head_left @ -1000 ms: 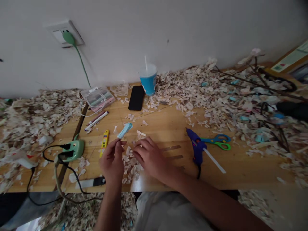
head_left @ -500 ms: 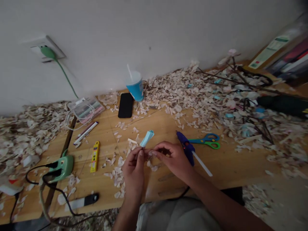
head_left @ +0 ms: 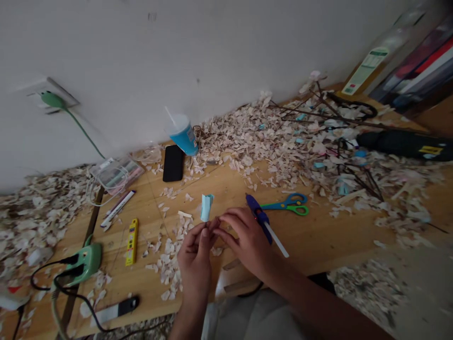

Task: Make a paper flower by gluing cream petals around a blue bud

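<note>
A light blue rolled paper piece (head_left: 206, 208) rises from between the thumb and fingers of my left hand (head_left: 194, 262), which are closed on its lower end. My right hand (head_left: 249, 243) meets the left fingertips from the right, its thumb and fingers pinched together. Whatever lies between those right fingertips is too small to make out. Beside my right hand rests a blue hot glue gun (head_left: 260, 218) with a white glue stick in it. Scissors (head_left: 286, 204) with blue and green handles lie just behind the glue gun.
Pale petal-like scraps (head_left: 240, 137) cover the back and right of the wooden table (head_left: 219, 182), with thin branches among them. A blue cup (head_left: 184, 136) and a black phone (head_left: 173, 163) stand near the wall. At left are a yellow box (head_left: 131, 242), a green power strip (head_left: 88, 264) and cables.
The view has shifted, so the table items sit further left. The blue paper piece has turned more upright. My right fingertips have come closer to the left ones.
</note>
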{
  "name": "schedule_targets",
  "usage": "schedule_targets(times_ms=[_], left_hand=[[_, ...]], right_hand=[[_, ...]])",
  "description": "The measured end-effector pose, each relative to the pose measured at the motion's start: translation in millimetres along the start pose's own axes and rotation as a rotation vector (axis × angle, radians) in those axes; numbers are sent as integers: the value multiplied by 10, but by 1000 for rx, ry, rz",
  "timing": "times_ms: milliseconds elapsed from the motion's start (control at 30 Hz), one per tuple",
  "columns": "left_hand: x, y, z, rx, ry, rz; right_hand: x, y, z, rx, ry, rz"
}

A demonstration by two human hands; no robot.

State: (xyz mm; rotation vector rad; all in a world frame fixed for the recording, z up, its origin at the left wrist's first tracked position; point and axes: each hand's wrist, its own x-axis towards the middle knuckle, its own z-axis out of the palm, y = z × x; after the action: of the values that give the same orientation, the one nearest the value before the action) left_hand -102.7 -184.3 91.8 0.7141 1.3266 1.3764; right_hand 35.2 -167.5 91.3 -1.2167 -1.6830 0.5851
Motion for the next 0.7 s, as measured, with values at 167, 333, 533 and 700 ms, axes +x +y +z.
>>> schedule_targets(times_ms=[167, 333, 533, 700], left_hand=[[19, 51, -59, 105, 28, 96], [78, 148, -114, 260, 91, 153], [5, 72, -97, 284, 54, 155], [-92, 14, -113, 225, 43, 140]], right_hand=[[21, -19, -27, 14, 54, -23], [-53, -204, -220, 20, 38, -76], [-60, -393, -359, -86, -34, -213], [-127, -401, -433, -67, -94, -275]])
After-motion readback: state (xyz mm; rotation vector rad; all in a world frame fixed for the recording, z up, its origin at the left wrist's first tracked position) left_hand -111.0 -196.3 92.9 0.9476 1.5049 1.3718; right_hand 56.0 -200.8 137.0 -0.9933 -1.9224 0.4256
